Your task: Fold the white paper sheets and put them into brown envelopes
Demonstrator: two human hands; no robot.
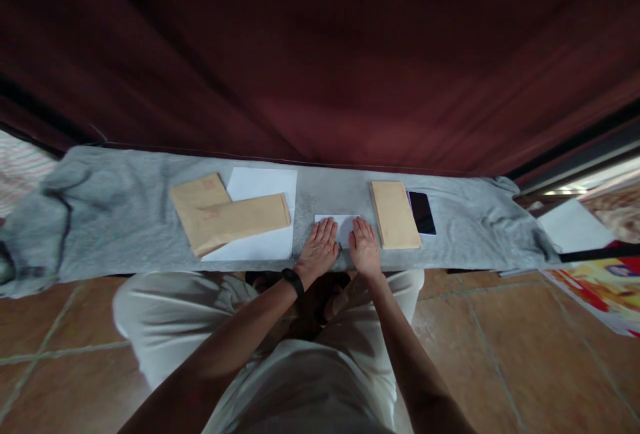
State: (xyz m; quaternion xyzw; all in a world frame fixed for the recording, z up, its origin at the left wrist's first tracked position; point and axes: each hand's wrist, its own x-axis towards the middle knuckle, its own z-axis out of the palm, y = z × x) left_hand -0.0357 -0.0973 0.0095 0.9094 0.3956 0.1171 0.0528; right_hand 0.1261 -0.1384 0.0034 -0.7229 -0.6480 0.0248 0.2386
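Note:
A small white sheet of paper [344, 229], perhaps folded, lies on the grey cloth near its front edge. My left hand [320, 245] rests flat on the left part of the paper, fingers stretched out. On its right part lies my right hand [365, 245], also flat with fingers extended. Both hands cover much of the sheet. Just right of my right hand is a stack of brown envelopes [397, 215]. To the left, brown envelopes [240, 222] lie across larger white sheets [263, 181].
A dark phone [423, 213] lies beside the envelope stack. The grey cloth [125, 207] covers a narrow surface, with a dark red curtain [320, 87] behind it. At the far right are a white sheet [575, 226] and a colourful printed package [605, 287].

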